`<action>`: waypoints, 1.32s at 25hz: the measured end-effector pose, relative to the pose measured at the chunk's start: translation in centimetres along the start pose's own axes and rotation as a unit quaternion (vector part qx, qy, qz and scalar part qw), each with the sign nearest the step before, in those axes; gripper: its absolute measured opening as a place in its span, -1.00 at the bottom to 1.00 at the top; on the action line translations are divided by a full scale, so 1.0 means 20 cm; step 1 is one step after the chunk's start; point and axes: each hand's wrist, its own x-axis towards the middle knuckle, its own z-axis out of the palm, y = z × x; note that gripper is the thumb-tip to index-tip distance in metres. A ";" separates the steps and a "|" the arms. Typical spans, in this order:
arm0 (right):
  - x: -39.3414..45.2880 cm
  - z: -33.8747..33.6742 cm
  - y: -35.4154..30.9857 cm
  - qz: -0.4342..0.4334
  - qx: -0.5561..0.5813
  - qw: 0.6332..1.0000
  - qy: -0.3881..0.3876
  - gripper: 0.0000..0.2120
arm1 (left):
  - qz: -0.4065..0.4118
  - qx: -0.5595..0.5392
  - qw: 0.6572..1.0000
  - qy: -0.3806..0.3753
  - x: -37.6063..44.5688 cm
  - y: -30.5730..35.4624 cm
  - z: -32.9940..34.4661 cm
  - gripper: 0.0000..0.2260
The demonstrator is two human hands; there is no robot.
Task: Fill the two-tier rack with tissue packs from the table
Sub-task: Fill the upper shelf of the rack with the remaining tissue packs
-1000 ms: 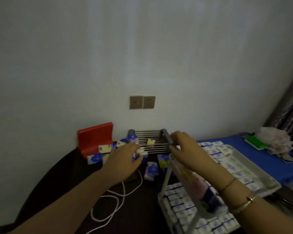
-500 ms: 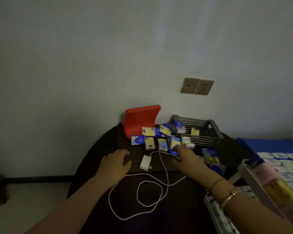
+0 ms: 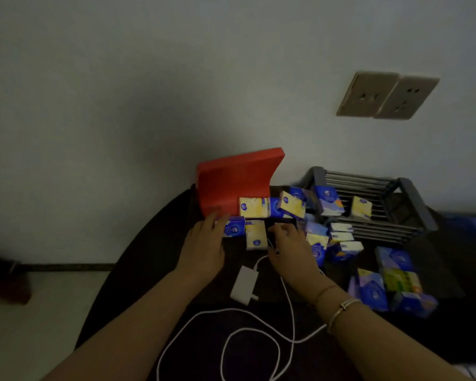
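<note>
Head view: yellow tissue pack (image 3: 256, 234) lengthwise toward wall

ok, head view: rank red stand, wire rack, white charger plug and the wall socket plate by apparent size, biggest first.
1. Wire rack, widest footprint in frame.
2. Red stand, close behind; the rack's see-through bars make this call unsure.
3. Wall socket plate.
4. White charger plug, smallest, even though it sits nearest the camera.
</note>
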 end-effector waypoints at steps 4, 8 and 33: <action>0.14 0.19 0.00 -0.023 -0.048 0.998 0.031 -0.41 | 0.036 0.085 0.996 -0.018 0.18 -0.03 0.17 -0.28; 0.17 0.28 -0.05 -0.008 -0.028 1.000 0.008 -0.23 | 0.025 0.129 0.991 -0.019 0.21 -0.05 0.27 -0.27; -0.04 -0.17 -0.11 0.266 0.582 0.752 -0.158 -0.58 | 0.132 -0.176 0.970 -0.104 0.02 0.17 0.09 -0.44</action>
